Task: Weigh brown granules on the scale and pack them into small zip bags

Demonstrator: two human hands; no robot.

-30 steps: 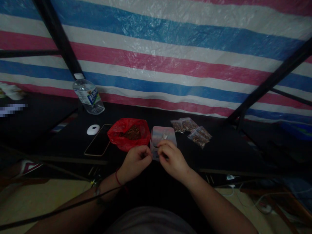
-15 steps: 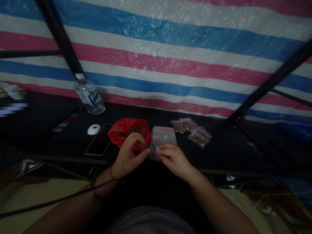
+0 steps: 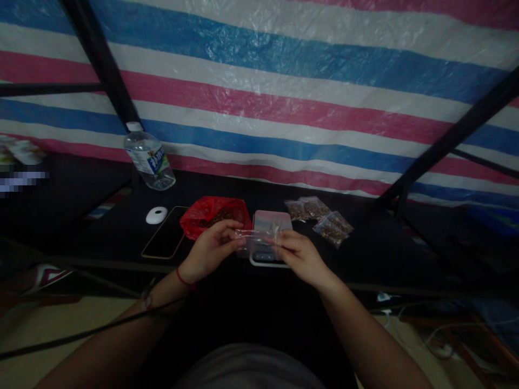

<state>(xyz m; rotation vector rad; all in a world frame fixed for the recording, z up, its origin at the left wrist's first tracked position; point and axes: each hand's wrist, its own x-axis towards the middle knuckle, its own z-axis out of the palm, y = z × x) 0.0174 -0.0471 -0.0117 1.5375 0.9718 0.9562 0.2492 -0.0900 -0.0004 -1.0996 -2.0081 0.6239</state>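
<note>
A clear plastic zip bag (image 3: 256, 237) is stretched between my two hands, with nothing visible inside it. My left hand (image 3: 214, 244) pinches its left edge between thumb and fingers. On the other edge, my right hand (image 3: 299, 253) is closed on the plastic. Behind the bag lies a small pale digital scale (image 3: 265, 220), partly covered by the bag and my right fingers. A red plastic bag (image 3: 198, 208) of brown, grain-like bits stands open just beyond my left hand. Several filled zip bags (image 3: 334, 228) lie to the right of the scale.
To the left are a dark phone (image 3: 165, 235), a white oval object (image 3: 156, 215) and a clear plastic bottle (image 3: 150, 156). Black slanted bars (image 3: 105, 70) frame both sides, with a striped plastic sheet (image 3: 284, 108) behind the black table (image 3: 385, 248). A cord crosses my left forearm.
My hands have moved apart, spreading the clear bag out flat. The bag now hangs over the scale, and more of the scale's front edge shows. Objects on the table stay put.
</note>
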